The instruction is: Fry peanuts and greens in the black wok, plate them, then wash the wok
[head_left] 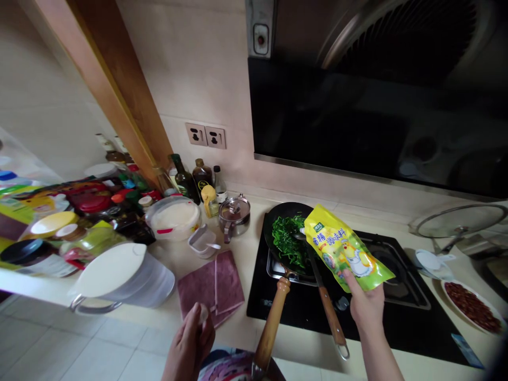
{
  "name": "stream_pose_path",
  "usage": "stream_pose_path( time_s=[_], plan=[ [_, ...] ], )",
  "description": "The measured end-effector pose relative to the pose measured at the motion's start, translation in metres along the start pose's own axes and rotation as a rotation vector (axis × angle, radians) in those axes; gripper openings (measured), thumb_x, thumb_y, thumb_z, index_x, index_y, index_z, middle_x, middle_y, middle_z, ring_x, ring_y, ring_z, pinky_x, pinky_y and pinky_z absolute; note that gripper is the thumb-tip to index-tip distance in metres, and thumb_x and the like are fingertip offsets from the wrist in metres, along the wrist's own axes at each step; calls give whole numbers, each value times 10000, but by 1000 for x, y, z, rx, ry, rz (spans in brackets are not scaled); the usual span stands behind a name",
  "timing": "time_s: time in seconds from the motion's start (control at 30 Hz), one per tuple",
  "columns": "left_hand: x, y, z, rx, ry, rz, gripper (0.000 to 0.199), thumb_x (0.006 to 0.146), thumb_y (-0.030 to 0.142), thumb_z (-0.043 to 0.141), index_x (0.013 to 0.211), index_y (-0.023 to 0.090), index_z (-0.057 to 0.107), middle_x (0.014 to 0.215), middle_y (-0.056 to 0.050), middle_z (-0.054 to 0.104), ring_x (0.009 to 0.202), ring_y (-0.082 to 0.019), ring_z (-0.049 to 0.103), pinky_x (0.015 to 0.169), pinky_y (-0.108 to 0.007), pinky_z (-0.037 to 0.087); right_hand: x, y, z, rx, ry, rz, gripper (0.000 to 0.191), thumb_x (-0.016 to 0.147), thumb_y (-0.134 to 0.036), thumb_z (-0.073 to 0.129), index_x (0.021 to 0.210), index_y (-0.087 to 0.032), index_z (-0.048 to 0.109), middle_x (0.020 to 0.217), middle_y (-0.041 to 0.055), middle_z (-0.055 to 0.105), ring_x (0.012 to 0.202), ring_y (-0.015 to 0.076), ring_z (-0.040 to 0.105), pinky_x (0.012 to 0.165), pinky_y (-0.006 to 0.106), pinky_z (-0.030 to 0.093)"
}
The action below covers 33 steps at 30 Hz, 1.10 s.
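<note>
My right hand (367,304) grips a yellow-green seasoning pouch (343,246) by its lower end, thumb on the printed front. The pouch tilts down to the left, its spout end over the right side of a dark wok (272,211). Chopped leafy greens (289,238) lie in the wok, and a spatula (331,315) with a wooden handle rests in it. My left hand (192,338) is closed near the counter's front edge, pinching a small whitish cap (203,313). Beside that hand is a folded mauve cloth (228,283), and the wok's wooden handle (273,323) points toward me.
The wok sits on a black gas hob (257,296) under a dark range hood (337,127). Left are a white pitcher (146,280), a seasoning box (203,242), a steel pot (235,217) and several bottles (184,180). Right are a glass lid (460,221) and a plate of reddish pieces (472,307).
</note>
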<state>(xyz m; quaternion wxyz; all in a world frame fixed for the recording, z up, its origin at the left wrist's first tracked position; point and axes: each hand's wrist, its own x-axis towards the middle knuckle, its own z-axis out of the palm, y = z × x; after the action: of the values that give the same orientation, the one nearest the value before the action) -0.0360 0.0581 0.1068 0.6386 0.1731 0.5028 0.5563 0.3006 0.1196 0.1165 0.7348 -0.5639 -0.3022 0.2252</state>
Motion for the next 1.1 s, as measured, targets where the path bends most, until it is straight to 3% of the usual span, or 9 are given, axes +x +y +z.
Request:
stream_pose_path(
  time_s=[0.1,0.4,0.5,0.67,0.93,1.1],
  plan=[
    [3,-1,2,-20,18,-25,459,725,573,658,607,195,426,492,87,304,454,-63,216,411,-169,217,-3,0,-2,16,53,4,745,617,-332,814,1280,-163,521,1263,139,600,1149,313,569,1009,530,414],
    [6,3,15,0,45,-36,476,663,580,709,608,192,440,503,89,304,456,-53,225,402,-163,190,-8,-5,-8,-201,30,44,677,518,-382,847,1093,-130,594,1045,133,697,943,300,661,863,465,535],
    [6,3,15,7,29,-43,473,691,583,683,605,192,430,494,91,297,454,-54,216,409,-159,205,-11,-7,-6,-221,24,58,660,512,-387,846,1065,-130,593,1040,136,700,940,298,663,856,454,540],
    [5,5,14,-7,86,-45,491,615,586,738,592,199,438,495,85,313,461,-64,242,413,-165,237,-12,-5,-7,-210,21,37,661,531,-393,839,1082,-129,586,1062,146,691,947,299,661,854,455,539],
    [1,8,13,-16,121,-66,508,607,580,748,598,200,410,513,88,309,467,-59,252,421,-158,248,-14,-1,-10,-237,-12,64,625,516,-413,838,1032,-150,605,1020,114,703,933,292,662,838,439,546],
    [-1,7,14,21,72,-44,507,655,597,699,571,197,399,505,87,290,459,-62,228,417,-169,236,-14,2,-12,-265,24,72,640,511,-442,837,1026,-140,608,1020,125,703,938,303,661,830,437,547]
  ],
)
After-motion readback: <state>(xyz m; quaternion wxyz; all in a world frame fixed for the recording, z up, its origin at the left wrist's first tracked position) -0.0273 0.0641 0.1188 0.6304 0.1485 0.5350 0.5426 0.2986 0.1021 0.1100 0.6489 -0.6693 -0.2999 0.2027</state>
